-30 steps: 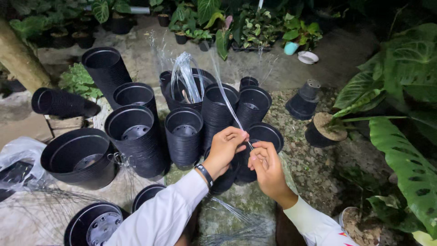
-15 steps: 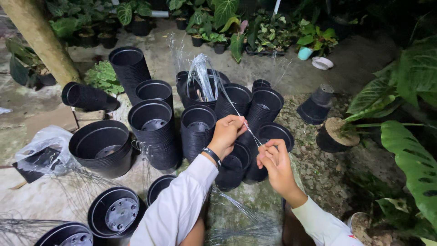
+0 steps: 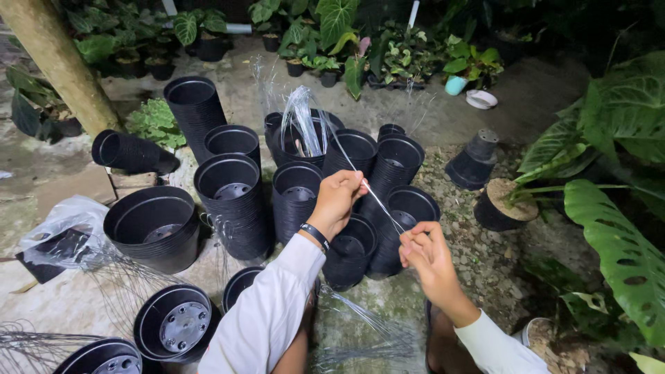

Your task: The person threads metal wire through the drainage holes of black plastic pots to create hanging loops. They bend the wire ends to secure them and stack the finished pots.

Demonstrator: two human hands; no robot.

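Note:
My left hand (image 3: 339, 199) and my right hand (image 3: 428, 257) both pinch one thin clear plastic strip (image 3: 379, 203), stretched taut between them above stacks of black nursery pots (image 3: 298, 190). The strip runs up and back to a bundle of clear strips (image 3: 302, 125) standing in a rear pot. I wear white long sleeves and a dark wristband on the left wrist.
A large black pot (image 3: 154, 225) and upturned pots (image 3: 176, 324) sit at the left, with loose wire-like strands (image 3: 118, 277) and a plastic bag (image 3: 59, 232). A wooden post (image 3: 59, 62) rises at the left. Potted plants line the back; big leaves (image 3: 609, 242) crowd the right.
My view has shifted so the pots sit further right. My hands have drawn apart a little, the right one lower, pulling the strip straighter.

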